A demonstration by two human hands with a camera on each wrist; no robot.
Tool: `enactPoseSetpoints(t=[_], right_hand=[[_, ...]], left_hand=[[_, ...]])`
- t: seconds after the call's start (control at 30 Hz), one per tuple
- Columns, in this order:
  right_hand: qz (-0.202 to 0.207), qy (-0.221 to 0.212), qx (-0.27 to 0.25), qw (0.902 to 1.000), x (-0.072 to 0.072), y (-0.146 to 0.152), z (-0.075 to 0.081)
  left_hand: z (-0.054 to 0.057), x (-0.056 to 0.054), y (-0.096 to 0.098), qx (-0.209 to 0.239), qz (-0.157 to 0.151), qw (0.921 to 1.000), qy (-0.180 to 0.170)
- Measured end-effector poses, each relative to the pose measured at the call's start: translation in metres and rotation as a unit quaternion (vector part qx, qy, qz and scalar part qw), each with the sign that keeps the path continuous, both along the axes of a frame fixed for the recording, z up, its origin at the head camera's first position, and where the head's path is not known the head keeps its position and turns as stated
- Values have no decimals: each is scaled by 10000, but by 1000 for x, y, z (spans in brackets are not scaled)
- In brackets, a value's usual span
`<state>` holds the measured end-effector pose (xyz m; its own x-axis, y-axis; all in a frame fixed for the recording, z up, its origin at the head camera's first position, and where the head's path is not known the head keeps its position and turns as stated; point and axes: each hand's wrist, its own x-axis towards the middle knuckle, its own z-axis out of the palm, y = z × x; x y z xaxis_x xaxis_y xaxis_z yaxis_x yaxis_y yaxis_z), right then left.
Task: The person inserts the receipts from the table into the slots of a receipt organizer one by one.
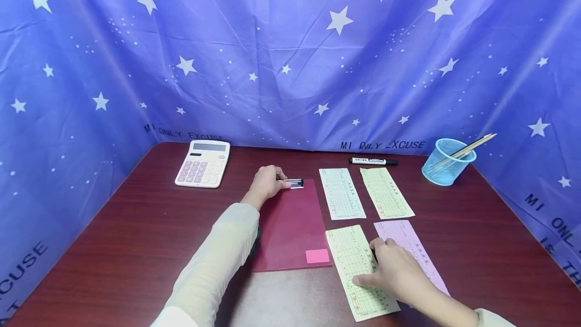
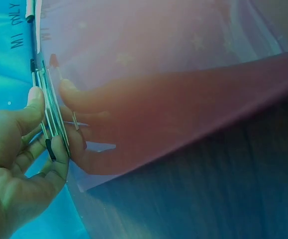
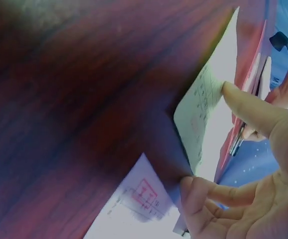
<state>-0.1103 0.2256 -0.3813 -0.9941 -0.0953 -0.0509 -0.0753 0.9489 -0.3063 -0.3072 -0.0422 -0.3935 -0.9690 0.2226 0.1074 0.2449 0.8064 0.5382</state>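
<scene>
A dark red clipboard (image 1: 290, 226) lies on the table in the middle of the head view, with a pink label (image 1: 317, 256) at its near right corner. At its far edge my left hand (image 1: 268, 183) grips the metal clip (image 1: 296, 183); the left wrist view shows thumb and fingers on either side of the clip (image 2: 54, 114). My right hand (image 1: 399, 269) pinches the right edge of the nearest yellow-green receipt slip (image 1: 347, 251), thumb on its printed face. In the right wrist view this slip (image 3: 208, 99) tilts up from the table. A lilac slip (image 1: 404, 233) lies partly behind that hand.
A white slip (image 1: 341, 193) and another yellow-green slip (image 1: 387, 193) lie farther back. Behind them is a black-and-white marker (image 1: 373, 161). A blue mesh pen cup (image 1: 445, 165) stands at the right, a calculator (image 1: 202, 164) at the left. A starry blue curtain (image 1: 272, 95) borders the table.
</scene>
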Motion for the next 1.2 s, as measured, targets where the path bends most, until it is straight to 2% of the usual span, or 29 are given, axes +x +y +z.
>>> enactPoseSetpoints(t=[0.1, 0.4, 0.57, 0.73, 0.8, 0.97, 1.03, 1.2], right_hand=[[-33, 35, -65, 10000, -2, -3, 0], [-265, -332, -312, 9986, -5, 0, -1], [-323, -421, -595, 9968, -5, 3, -2], [-320, -717, -1071, 9911, -5, 10, 1], [-281, -948, -1470, 9842, -5, 14, 3], [-125, -1499, -2622, 9532, -4, 24, 8], [28, -1603, -2934, 9425, -3, 27, 7], [332, -1736, -3168, 9319, -5, 33, 6]], left_hand=[[0, 1, -1, -17, -13, 10000, 10], [-2, 0, -1, -74, -83, 9999, -65], [-3, 0, -1, -62, -62, 9999, -120], [-4, 1, -1, 44, -67, 10000, -21], [-3, 1, -1, 41, -77, 10000, 46], [-3, -1, -1, 14, -54, 10000, 37], [-3, -2, -2, 8, -27, 10000, -11], [-4, -3, -3, 5, 6, 10000, -84]])
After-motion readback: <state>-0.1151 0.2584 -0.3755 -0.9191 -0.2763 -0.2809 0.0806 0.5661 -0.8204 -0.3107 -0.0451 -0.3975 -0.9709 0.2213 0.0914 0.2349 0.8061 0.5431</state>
